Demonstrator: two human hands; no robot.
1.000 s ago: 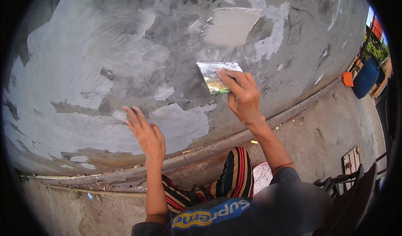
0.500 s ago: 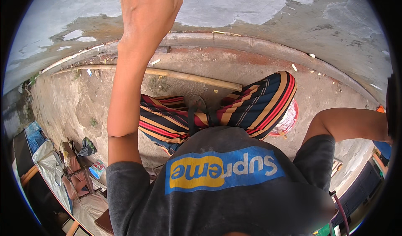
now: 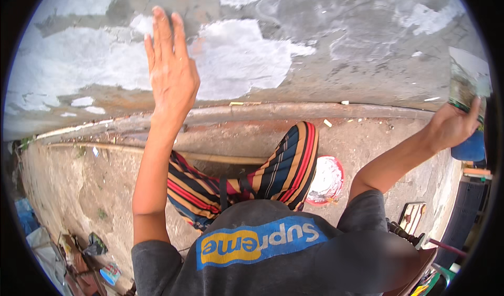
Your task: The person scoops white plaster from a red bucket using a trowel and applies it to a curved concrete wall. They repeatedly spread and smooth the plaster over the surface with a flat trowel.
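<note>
My left hand (image 3: 170, 78) lies flat, fingers together, on the grey wall (image 3: 341, 39), beside a large white filler patch (image 3: 241, 60). At the far right my right hand (image 3: 452, 127) is shut on a wide metal scraper (image 3: 468, 78), whose smeared blade points up against the wall near the picture's rim. Between my arms, on the ground by my striped trouser knee (image 3: 289, 165), stands a red tub of white filler (image 3: 326, 182).
A low concrete ledge (image 3: 315, 111) runs along the wall's foot, with a rough concrete floor (image 3: 79, 191) below. Litter and bags (image 3: 79, 254) lie at the lower left. A blue container (image 3: 470, 149) and dark furniture (image 3: 415, 233) stand at the right.
The view swung down to my lap and has come partly back up. My right hand has carried the scraper from the wall's middle out to the far right. My left hand stays on the wall.
</note>
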